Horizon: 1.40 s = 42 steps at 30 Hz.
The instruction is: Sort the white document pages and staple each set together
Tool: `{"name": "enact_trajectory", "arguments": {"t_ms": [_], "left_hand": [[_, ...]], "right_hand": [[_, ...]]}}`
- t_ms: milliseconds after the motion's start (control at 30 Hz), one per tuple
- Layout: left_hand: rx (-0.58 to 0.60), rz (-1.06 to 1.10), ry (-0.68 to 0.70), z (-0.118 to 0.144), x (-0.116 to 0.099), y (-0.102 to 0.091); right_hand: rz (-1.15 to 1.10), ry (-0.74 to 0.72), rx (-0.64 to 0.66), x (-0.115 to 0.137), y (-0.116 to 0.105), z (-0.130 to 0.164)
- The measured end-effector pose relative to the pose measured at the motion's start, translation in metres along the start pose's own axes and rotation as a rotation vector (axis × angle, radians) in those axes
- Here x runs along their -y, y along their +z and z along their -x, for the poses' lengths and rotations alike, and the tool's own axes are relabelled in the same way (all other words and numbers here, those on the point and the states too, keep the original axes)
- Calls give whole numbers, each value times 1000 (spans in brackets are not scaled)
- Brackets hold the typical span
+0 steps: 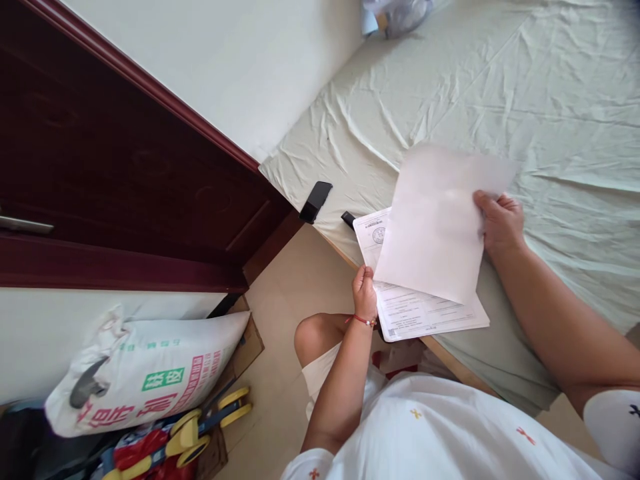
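Broadly, we see the bed (500, 87) under a wrinkled pale sheet, with the printed stack (425, 313) at its near edge. Our right hand (501, 220) pinches the blank sheet (435, 220) at its side edge above the stack: light, floppy, probably creases easily. Our left hand (364, 293) pinches the stack's left edge. A phone (315, 201) lies near.
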<state>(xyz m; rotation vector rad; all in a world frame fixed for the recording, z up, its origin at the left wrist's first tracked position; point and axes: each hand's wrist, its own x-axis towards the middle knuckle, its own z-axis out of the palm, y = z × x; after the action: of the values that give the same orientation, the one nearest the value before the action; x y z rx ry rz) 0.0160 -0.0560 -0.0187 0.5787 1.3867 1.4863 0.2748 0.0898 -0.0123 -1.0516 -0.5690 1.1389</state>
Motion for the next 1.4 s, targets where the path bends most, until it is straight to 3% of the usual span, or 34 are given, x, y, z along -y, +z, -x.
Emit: {"name": "enact_trajectory", "arguments": {"t_ms": [167, 533, 733, 1400], "left_hand": [[-2, 8, -13, 2, -6, 4], [-33, 2, -7, 0, -2, 2], [-15, 4, 7, 0, -2, 0], [-27, -45, 61, 1, 1, -2]], "right_hand": [[36, 84, 0, 6, -9, -10], [229, 146, 293, 10, 4, 24], [553, -36, 486, 7, 2, 28], [714, -154, 512, 4, 9, 40]]}}
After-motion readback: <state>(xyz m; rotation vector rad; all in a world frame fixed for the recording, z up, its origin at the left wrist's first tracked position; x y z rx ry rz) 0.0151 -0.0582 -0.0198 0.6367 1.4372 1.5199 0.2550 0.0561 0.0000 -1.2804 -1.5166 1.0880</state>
